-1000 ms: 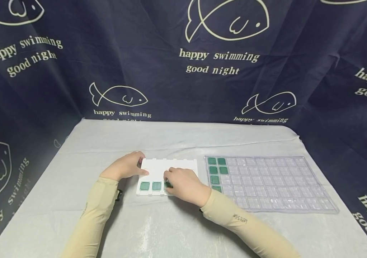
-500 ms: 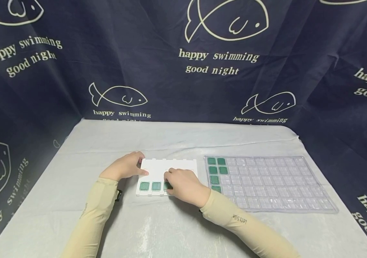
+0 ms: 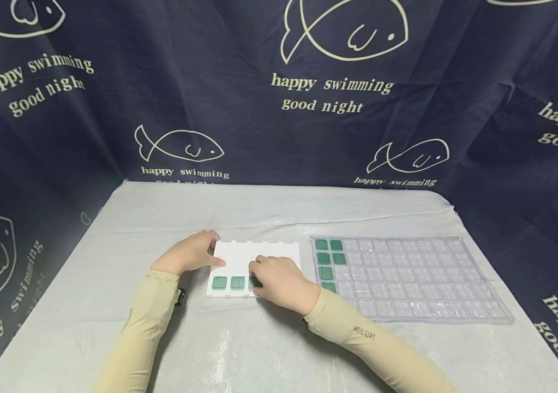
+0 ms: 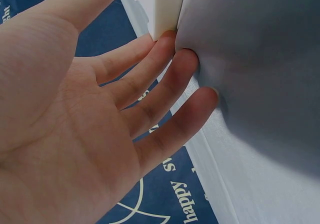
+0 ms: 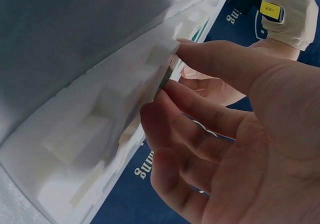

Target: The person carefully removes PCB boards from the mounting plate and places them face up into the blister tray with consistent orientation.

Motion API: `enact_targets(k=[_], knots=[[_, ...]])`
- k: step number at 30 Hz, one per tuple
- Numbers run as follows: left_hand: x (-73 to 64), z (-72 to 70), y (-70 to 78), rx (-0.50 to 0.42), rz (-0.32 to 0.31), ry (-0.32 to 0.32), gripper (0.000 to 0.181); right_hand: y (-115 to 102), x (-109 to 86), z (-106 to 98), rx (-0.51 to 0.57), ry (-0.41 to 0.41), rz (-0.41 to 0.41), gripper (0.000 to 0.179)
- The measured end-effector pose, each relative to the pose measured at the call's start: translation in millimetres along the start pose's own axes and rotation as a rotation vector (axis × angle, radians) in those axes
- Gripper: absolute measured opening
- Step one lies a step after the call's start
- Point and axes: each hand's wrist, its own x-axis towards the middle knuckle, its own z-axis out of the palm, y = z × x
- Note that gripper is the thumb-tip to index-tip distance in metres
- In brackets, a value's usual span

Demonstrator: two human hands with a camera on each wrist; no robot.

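Observation:
A white tray [image 3: 232, 254] lies on the table, with green circuit boards [image 3: 219, 283] in a row along its near side. My left hand [image 3: 187, 254] holds the tray's left end, thumb on top; in the left wrist view several fingertips touch the white side wall [image 4: 167, 11]. Over the tray's right part, my right hand [image 3: 281, 281] pinches a small circuit board [image 3: 254, 282] at the third place in the row. The fingers hide much of that board, and the hand covers the tray's near right part.
To the right lies a clear plastic compartment tray [image 3: 406, 278], its left compartments holding several green circuit boards [image 3: 323, 258]. A pale cloth covers the table [image 3: 259, 349]. Dark blue curtains [image 3: 259, 109] with fish prints hang behind and at both sides.
Very little differs. My right fingers shifted slightly at the third board, and more of its green face shows than a second ago. My left hand stays in place.

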Motion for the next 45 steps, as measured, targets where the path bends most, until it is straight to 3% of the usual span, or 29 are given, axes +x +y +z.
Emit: enact_targets(k=[45], knots=[[0.4, 0.5, -0.2, 0.012, -0.021, -0.013, 0.051, 2.1, -1.5, 1.1, -0.003, 0.038, -0.025, 0.022]])
